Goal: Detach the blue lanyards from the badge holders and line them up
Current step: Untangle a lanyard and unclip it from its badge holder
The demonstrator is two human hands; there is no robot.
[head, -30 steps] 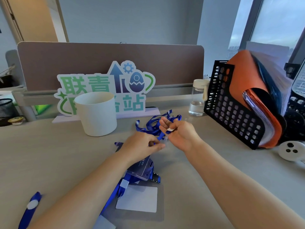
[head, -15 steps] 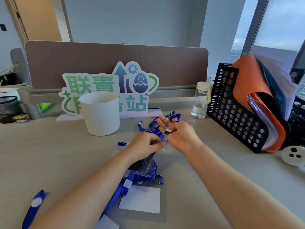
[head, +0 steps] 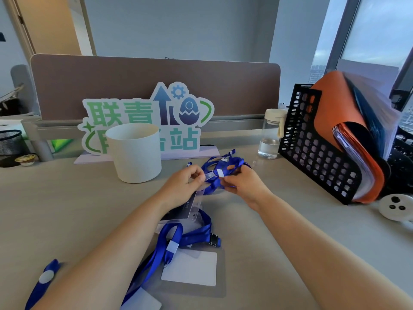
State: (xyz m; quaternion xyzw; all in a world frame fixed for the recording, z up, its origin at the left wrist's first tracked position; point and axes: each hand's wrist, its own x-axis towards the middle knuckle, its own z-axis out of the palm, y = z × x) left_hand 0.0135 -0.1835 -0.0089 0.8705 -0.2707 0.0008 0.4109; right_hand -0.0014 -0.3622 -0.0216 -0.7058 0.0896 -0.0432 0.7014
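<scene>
My left hand (head: 186,183) pinches the clear strap at the top of a clear badge holder (head: 186,209), which hangs tilted below it. My right hand (head: 242,183) grips a bunched blue lanyard (head: 225,165) by its white clasp, right beside my left fingers. Nearer to me on the desk lies a second blue lanyard (head: 169,242) still clipped to a flat badge holder with a white card (head: 190,270). Another blue lanyard end (head: 43,280) with a white disc lies at the lower left.
A white cup (head: 134,153) and a green-and-blue sign (head: 147,117) stand behind my hands. A water bottle (head: 271,135) and a black file rack (head: 317,144) with orange folders are at the right. A white round object (head: 394,206) sits far right.
My right hand turned from palm-up with spread fingers to gripping the lanyard by its clasp. Both hands rose slightly and the badge holder lifted with my left hand.
</scene>
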